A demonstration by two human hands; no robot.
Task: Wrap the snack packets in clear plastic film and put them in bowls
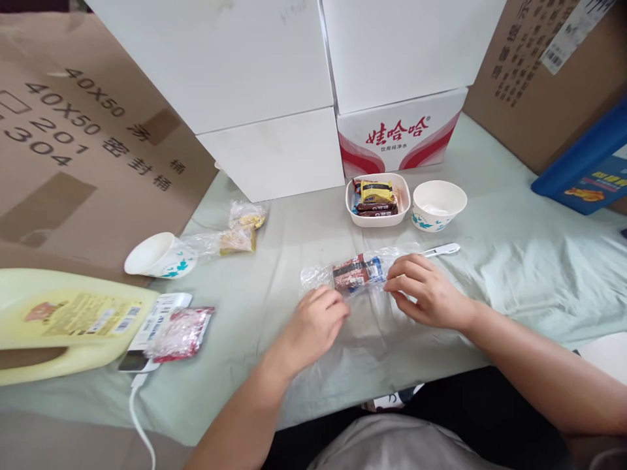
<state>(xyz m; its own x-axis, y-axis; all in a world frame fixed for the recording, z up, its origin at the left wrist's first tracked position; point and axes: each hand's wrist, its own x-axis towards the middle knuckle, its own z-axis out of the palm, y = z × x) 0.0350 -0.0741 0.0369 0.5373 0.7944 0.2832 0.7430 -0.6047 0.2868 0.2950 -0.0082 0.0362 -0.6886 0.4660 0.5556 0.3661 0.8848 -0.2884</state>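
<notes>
White boxes (274,156) stand at the back of the table (529,261), which has a pale green cloth over it, and a big brown box (53,215) is at its left side. Close to the middle of the table's near edge lies a clear plastic bag (313,277). You can see a red-brown snack pack (349,272) and a bit of blue through it. The left hand (321,320) is at the bag's near left end, with its fingers bent and close together. The right hand (424,290) is at the other end, fingers bent and a bit spread. I cannot tell if either hand is pinching the plastic. Just past the right hand is a thin white tool (448,249).

Farther from the near edge, a white tray (377,222) holds more snacks (377,191), just beside a paper bowl (439,203). By the near left corner, a red pack (181,333) in clear plastic sits next to a yellow jug (59,326).
</notes>
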